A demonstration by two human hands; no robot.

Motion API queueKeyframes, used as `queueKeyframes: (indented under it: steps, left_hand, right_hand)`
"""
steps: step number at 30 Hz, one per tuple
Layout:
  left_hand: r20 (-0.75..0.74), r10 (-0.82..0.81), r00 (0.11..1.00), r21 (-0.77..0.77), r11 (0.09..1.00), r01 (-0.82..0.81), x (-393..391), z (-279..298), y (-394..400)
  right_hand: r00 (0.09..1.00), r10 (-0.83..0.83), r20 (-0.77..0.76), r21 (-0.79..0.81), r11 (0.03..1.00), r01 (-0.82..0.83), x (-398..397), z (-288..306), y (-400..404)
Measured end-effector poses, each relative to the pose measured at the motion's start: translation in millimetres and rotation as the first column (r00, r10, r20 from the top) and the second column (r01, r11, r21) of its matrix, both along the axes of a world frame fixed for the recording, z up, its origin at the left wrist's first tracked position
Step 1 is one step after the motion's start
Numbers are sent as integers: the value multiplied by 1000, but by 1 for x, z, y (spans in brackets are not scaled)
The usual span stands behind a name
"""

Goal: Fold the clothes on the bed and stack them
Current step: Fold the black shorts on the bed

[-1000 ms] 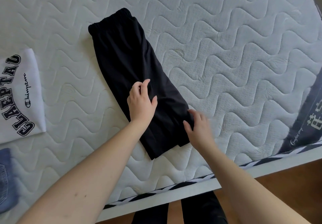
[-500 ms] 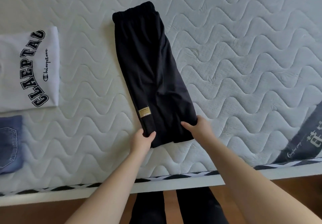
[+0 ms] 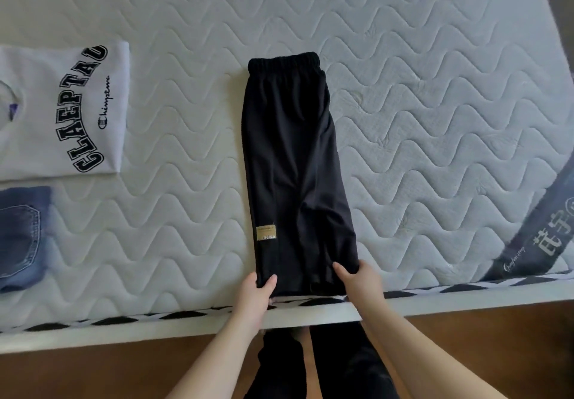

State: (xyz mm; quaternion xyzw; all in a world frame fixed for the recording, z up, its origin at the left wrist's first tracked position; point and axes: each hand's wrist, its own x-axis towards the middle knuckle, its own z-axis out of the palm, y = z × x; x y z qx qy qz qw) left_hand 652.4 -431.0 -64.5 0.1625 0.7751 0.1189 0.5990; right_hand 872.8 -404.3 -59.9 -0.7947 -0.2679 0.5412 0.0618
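We hold a pair of black, lengthwise-folded fabric trousers [image 3: 296, 165] by the hem at the near edge of the white quilted bed [image 3: 435, 103]. Our left hand [image 3: 256, 291] pinches the near-left corner and our right hand [image 3: 362, 280] the near-right. The garment's long axis runs straight away from us, its elastic waistband at the far end, so the fold will likely carry hem to waistband. Well to the left lie a folded white printed sweatshirt [image 3: 46, 113] and, nearer, folded blue denim jeans [image 3: 21, 237]. No containers are visible.
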Motion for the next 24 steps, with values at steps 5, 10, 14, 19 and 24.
queueKeyframes:
  steps: [5,10,14,19,24]
  left_hand:
    - [57,-2,998,82,997,-3,-10,42,-7]
    - [20,-34,999,248,968,28,-24,83,-13]
    - [-62,-254,965,326,909,260,-35,103,-21]
    - [84,-290,953,207,941,268,-47,116,-39]
    - [239,-493,837,234,866,443,-55,129,-33]
  right_hand:
    - [997,-57,-50,51,997,60,-12,35,-22]
    - [981,-157,-114,255,950,181,-18,79,-39]
    - [990,-26,-139,338,938,73,-22,101,-54]
    - [925,-148,-350,140,968,208,-12,119,-74]
    - [948,226,-225,247,954,-169,-2,132,-59]
